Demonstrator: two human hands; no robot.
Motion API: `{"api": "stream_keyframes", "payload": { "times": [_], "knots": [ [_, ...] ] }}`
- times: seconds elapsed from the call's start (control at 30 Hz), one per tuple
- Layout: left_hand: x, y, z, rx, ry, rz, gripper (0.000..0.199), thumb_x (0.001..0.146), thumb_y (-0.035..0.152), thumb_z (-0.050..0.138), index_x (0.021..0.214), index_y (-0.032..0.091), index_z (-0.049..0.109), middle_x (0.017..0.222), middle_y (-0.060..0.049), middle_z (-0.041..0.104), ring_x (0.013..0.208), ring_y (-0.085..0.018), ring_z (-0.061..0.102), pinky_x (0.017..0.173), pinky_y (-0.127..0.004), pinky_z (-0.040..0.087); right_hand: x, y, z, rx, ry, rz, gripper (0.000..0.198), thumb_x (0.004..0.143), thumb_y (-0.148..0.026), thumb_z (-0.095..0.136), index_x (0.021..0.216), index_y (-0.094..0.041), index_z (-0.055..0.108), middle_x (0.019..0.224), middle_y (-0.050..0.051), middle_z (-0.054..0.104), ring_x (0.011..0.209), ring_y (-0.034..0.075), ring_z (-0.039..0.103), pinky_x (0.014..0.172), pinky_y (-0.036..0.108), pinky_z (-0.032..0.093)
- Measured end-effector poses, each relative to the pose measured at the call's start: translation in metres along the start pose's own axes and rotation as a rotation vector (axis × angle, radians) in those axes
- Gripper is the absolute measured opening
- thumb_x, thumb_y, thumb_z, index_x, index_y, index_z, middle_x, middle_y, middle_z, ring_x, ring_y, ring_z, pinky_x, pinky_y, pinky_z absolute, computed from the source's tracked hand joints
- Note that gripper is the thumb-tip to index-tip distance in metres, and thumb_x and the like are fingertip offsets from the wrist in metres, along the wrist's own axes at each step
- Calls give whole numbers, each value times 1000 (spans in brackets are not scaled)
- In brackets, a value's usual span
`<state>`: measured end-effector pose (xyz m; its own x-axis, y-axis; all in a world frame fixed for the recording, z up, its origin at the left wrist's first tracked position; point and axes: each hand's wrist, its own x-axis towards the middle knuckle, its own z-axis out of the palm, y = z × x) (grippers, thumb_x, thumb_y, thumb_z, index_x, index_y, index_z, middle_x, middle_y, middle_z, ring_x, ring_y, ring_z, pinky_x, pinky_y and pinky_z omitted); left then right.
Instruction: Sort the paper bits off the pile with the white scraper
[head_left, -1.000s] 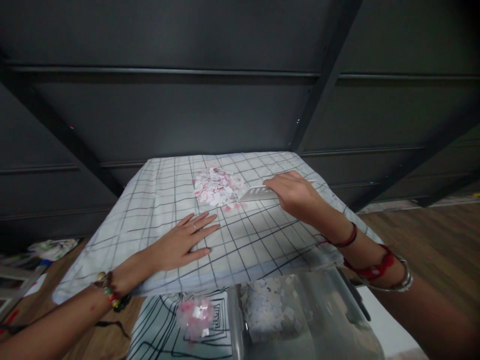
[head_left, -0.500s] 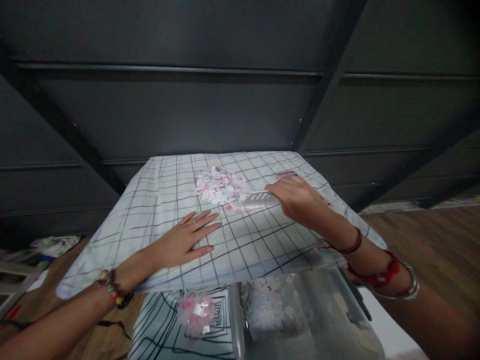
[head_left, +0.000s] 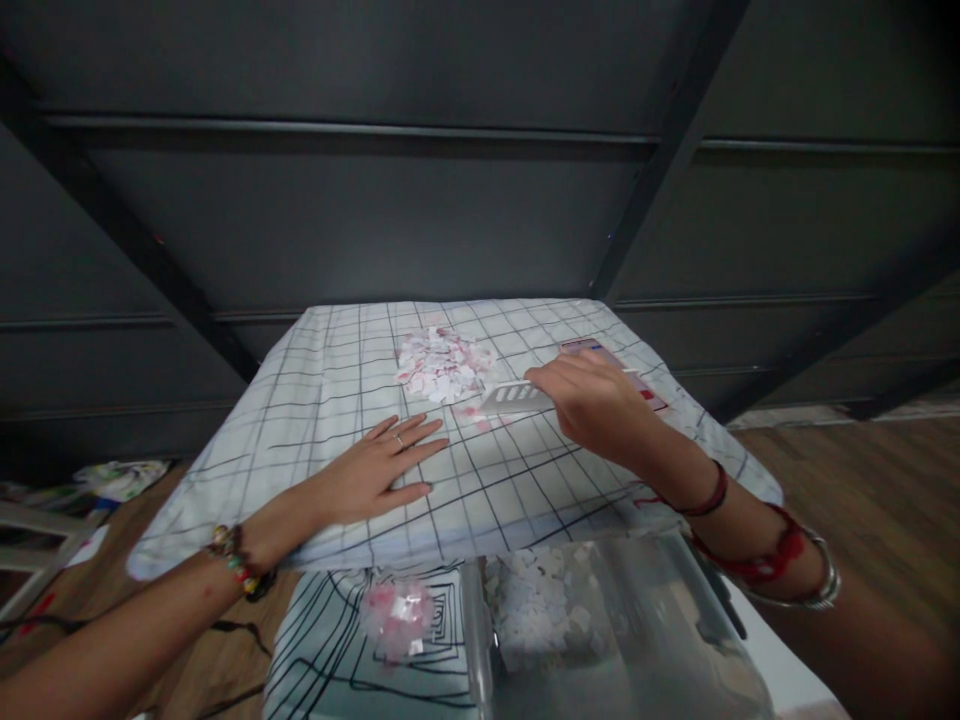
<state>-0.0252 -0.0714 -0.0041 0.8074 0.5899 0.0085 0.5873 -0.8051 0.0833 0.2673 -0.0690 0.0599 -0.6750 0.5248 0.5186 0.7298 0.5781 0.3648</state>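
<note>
My left hand lies flat on the white checked cloth, fingers spread, holding nothing. In my right hand is the handle end of a white slotted spatula, its blade pointing left and tilted on edge. The blade's tip is at the near right side of a pile of white and pink paper scraps. A few loose pink bits lie just below the pile, left of the blade. Partly covered by my right hand is a phone with a lit screen.
A clear plastic bin stands below the table's near edge, with paper scraps inside. Left of it, a clear bag of pink bits rests on a patterned seat. A dark panelled wall rises behind the table.
The spatula has shifted slightly and its slotted face shows more plainly now. The whole view has drifted a little; my left hand stays flat on the cloth.
</note>
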Motion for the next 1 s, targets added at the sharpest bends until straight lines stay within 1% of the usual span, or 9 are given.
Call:
{"api": "stream_keyframes", "payload": {
  "times": [0.1,0.27,0.47,0.6,0.73,1.0],
  "knots": [
    [0,0,0,-6,9,0,50,95,47,34,140,27,24,149,-6,22,136,-27,19,110,-51,15,-3,2,-1,9,-12,8,30,72,3,37,79,-14,61,68,4,60,66,17,49,66,30,31],
    [1,1,-2,-23,29,8,50,95,46,36,139,25,27,148,-7,24,135,-29,22,109,-52,17,-3,7,-1,-6,-31,7,33,74,3,35,81,-14,62,72,6,62,70,17,50,68,31,32],
    [1,0,0,-21,25,9,50,95,45,36,139,24,27,149,-8,23,135,-29,21,109,-52,17,-7,6,-2,13,-60,21,29,73,2,39,83,-14,62,71,4,61,70,18,51,69,31,34],
    [0,-1,1,-26,24,-2,49,95,45,37,139,26,26,149,-6,23,136,-28,20,109,-51,17,-8,9,3,20,-25,24,31,77,1,36,83,-14,62,73,5,62,71,17,50,69,31,34],
    [1,0,1,-18,18,2,49,95,46,35,140,26,25,149,-7,22,136,-27,19,109,-50,16,-6,14,8,18,-4,-8,30,83,-3,35,83,-13,62,74,6,63,71,17,50,67,31,33],
    [1,-1,1,-4,12,-2,50,96,47,32,139,24,27,149,-8,23,136,-26,19,109,-50,16,-1,19,8,-41,14,-18,29,83,-3,35,86,-13,62,75,6,63,72,18,51,68,32,32]
  ]
}}
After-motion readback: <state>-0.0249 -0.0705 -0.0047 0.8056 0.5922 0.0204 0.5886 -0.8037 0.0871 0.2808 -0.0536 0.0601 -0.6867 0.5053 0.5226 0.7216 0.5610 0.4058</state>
